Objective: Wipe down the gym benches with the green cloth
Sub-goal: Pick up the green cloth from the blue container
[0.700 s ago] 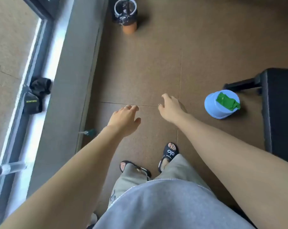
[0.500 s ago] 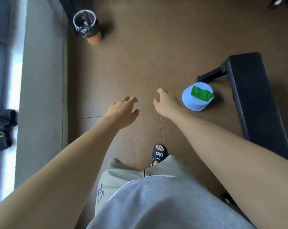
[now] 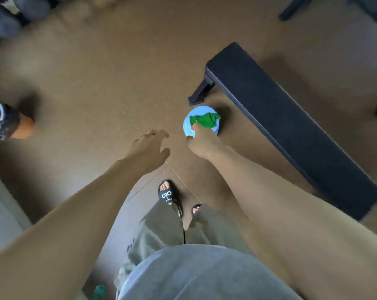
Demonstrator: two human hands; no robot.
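Barely started imo. Green cloth (image 3: 204,120) sits in a blue bucket (image 3: 188,126) on the floor, just beside the black bench (image 3: 291,126). Right hand (image 3: 201,144) is at the cloth, grip unclear tbh. Left hand (image 3: 147,148) loose, w/ nothing in it. Bench not wiped yet.

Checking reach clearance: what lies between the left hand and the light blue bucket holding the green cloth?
In the head view, only bare brown floor separates the left hand from the bucket; the right hand reaches the green cloth.
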